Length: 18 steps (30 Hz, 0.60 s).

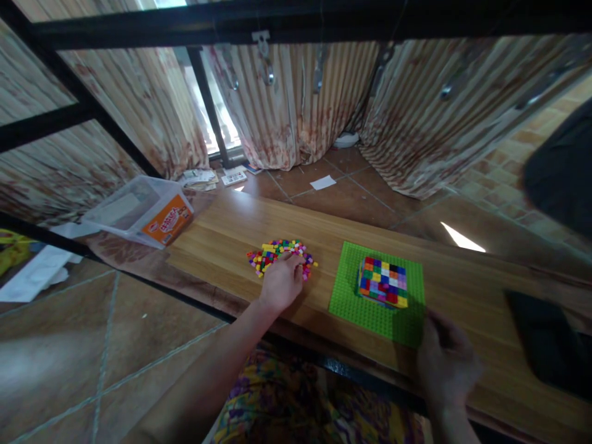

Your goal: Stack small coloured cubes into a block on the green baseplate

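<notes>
A pile of small coloured bricks (277, 251) lies on the wooden table (222, 234). My left hand (281, 282) rests on the pile's near side, fingers curled down into the bricks; what they hold is hidden. To the right lies a green baseplate (370, 311) with a multicoloured block of stacked bricks (383, 282) standing on it. My right hand (446, 361) sits at the baseplate's near right corner, fingers bent against its edge.
A clear plastic box with an orange label (143, 213) stands at the table's left end. A dark flat object (548, 342) lies at the right. Curtains (296, 98) hang behind, above a tiled floor with scattered papers (322, 182). Black frame bars cross overhead.
</notes>
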Each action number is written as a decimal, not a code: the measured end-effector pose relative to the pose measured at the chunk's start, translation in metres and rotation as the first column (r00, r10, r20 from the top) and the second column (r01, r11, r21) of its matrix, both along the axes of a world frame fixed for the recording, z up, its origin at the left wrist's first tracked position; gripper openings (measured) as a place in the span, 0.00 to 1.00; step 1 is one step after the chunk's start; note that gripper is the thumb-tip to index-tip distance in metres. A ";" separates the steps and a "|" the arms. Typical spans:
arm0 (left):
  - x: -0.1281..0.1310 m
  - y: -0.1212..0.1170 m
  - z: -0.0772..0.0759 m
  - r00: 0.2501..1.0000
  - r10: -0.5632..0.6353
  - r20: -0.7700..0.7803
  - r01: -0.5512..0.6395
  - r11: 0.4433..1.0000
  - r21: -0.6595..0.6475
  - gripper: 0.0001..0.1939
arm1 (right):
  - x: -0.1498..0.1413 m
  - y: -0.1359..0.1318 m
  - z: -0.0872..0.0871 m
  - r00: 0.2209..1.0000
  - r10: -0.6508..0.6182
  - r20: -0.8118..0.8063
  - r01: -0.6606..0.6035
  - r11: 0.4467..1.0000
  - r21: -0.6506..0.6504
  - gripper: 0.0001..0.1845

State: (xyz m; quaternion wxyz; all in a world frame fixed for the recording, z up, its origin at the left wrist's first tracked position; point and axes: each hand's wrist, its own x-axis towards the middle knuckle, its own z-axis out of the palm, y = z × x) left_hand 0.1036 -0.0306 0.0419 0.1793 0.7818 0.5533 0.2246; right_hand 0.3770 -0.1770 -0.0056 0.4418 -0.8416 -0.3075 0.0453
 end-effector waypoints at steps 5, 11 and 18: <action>0.003 0.017 0.005 0.993 -0.001 -0.121 0.001 1.000 0.005 0.15 | -0.003 0.000 0.000 0.998 0.023 0.056 -0.022 1.000 -0.006 0.21; 0.011 0.036 0.013 0.951 -0.048 -0.306 0.042 0.999 -0.024 0.13 | -0.006 0.001 0.004 0.996 0.056 0.074 -0.054 0.998 -0.031 0.20; 0.023 0.041 0.016 0.925 -0.057 -0.375 0.025 0.996 -0.091 0.12 | -0.006 0.002 0.002 0.995 0.065 0.070 -0.064 0.998 -0.022 0.19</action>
